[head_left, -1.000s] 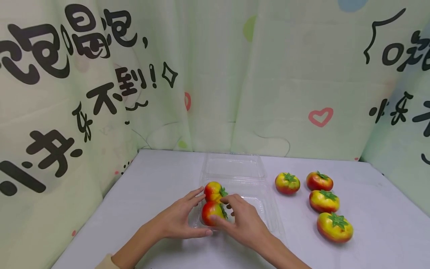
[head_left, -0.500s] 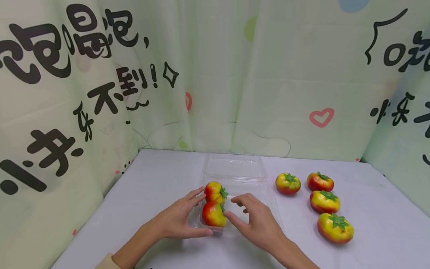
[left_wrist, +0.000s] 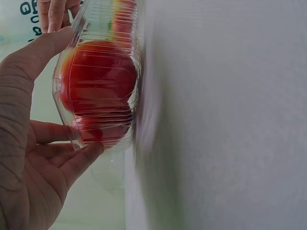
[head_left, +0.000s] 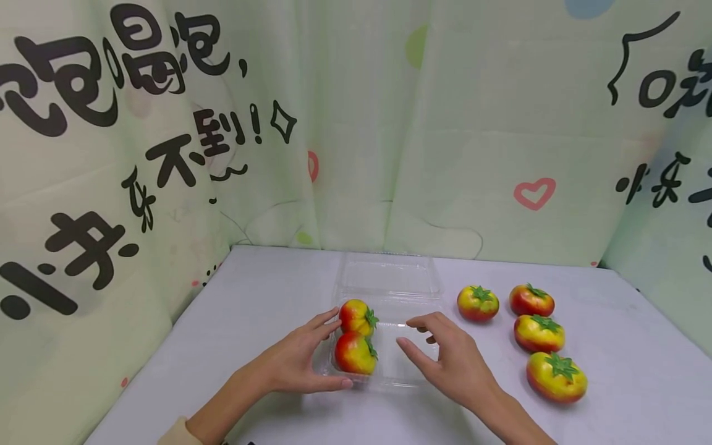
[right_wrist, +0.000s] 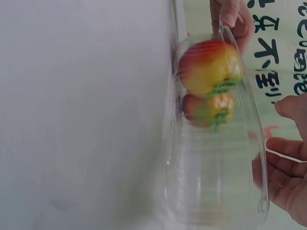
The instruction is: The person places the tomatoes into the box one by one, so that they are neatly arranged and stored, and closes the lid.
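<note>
A clear plastic clamshell container (head_left: 397,364) lies on the table with its lid raised at the far side. Two red-and-yellow tomatoes with green leafy tops stand in its left part, a near tomato (head_left: 355,353) and a far tomato (head_left: 357,317). My left hand (head_left: 297,361) holds the container's left end, thumb along the front rim and fingers on the side, as the left wrist view (left_wrist: 45,158) also shows. Over the container's right part hovers my right hand (head_left: 453,358), fingers loosely bent and thumb apart, with nothing between them.
To the right of the container, several more tomatoes (head_left: 538,334) rest on the white table (head_left: 267,290), one of them (head_left: 477,303) a little apart, nearer the lid (head_left: 387,276). A printed pale-green curtain (head_left: 356,123) encloses the table at the back and sides.
My right hand has let go of the near tomato and moved right, away from it. That tomato has turned slightly. My left hand has kept its place on the container.
</note>
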The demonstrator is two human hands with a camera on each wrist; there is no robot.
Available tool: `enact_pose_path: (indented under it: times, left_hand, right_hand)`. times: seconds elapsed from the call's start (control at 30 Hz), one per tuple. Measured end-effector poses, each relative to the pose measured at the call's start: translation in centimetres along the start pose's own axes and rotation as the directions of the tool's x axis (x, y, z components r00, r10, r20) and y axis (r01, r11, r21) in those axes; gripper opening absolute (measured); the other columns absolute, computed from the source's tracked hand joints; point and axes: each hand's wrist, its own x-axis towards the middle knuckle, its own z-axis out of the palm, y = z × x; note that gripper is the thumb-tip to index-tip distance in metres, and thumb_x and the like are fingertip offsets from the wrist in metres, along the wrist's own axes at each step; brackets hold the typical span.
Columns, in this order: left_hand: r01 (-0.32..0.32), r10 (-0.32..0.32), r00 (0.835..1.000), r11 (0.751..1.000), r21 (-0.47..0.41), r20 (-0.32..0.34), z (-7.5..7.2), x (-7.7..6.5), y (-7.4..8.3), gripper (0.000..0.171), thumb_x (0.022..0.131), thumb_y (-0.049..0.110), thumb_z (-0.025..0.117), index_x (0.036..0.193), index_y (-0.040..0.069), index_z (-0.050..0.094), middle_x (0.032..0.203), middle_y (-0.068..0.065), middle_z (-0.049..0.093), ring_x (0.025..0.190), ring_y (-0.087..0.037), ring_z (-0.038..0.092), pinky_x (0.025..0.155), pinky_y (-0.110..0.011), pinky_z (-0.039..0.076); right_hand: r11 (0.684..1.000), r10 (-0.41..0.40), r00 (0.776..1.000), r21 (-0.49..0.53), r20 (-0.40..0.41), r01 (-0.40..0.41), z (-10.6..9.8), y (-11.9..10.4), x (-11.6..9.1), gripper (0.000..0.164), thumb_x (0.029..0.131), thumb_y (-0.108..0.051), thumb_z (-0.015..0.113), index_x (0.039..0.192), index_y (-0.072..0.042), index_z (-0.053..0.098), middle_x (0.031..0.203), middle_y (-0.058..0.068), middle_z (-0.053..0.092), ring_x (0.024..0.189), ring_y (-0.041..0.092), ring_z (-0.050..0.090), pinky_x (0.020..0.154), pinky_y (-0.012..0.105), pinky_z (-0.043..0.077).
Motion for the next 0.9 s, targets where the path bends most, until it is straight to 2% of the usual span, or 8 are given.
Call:
enact_pose_path:
  times: [0.2, 0.43, 0.67, 0.9]
  left_hand:
    - [-0.004, 0.004, 1.000, 1.000, -0.001, 0.000, 0.0, 0.0, -0.1, 0.096, 0.082, 0.061, 0.077, 0.156, 0.010, 0.044, 0.168, 0.000, 0.028, 0.142, -0.025, 0.047, 0.113, -0.054, 0.043]
    - [0.006, -0.006, 1.000, 1.000, 0.003, 0.004, 0.1, 0.1, -0.1, 0.096, 0.081, 0.061, 0.077, 0.156, 0.010, 0.044, 0.168, -0.001, 0.028, 0.142, -0.025, 0.047, 0.112, -0.054, 0.043]
    - [0.007, -0.007, 1.000, 1.000, -0.005, 0.003, 0.1, 0.0, -0.2, 0.095, 0.081, 0.060, 0.078, 0.156, 0.011, 0.044, 0.168, 0.000, 0.028, 0.142, -0.024, 0.048, 0.113, -0.054, 0.043]
    - [0.002, -0.002, 1.000, 1.000, 0.003, 0.003, 0.1, 0.1, -0.2, 0.096, 0.082, 0.060, 0.077, 0.156, 0.010, 0.044, 0.168, -0.001, 0.028, 0.144, -0.025, 0.046, 0.112, -0.055, 0.043]
  right_hand:
    - [0.998, 0.053, 0.999, -0.024, -0.005, -0.053, -1.5, 0.8, 0.1, 0.029, 0.090, -0.026, 0.081, 0.114, -0.014, 0.071, 0.106, -0.001, 0.071, 0.092, 0.019, 0.069, 0.079, 0.041, 0.063]
    - [0.996, 0.064, 0.997, -0.055, -0.042, -0.066, -2.5, 2.1, 0.1, 0.029, 0.091, -0.027, 0.079, 0.114, -0.010, 0.071, 0.105, 0.002, 0.071, 0.095, 0.023, 0.070, 0.079, 0.043, 0.063]
    - [0.992, 0.120, 0.992, -0.046, -0.035, -0.121, -3.2, 3.6, 0.5, 0.033, 0.093, -0.028, 0.077, 0.116, -0.006, 0.069, 0.110, 0.008, 0.072, 0.095, 0.028, 0.071, 0.082, 0.046, 0.062]
    - [0.986, 0.149, 0.988, -0.068, -0.050, -0.153, -3.4, 4.9, 1.1, 0.035, 0.094, -0.031, 0.076, 0.116, -0.004, 0.069, 0.109, 0.012, 0.072, 0.091, 0.028, 0.070, 0.083, 0.048, 0.062]
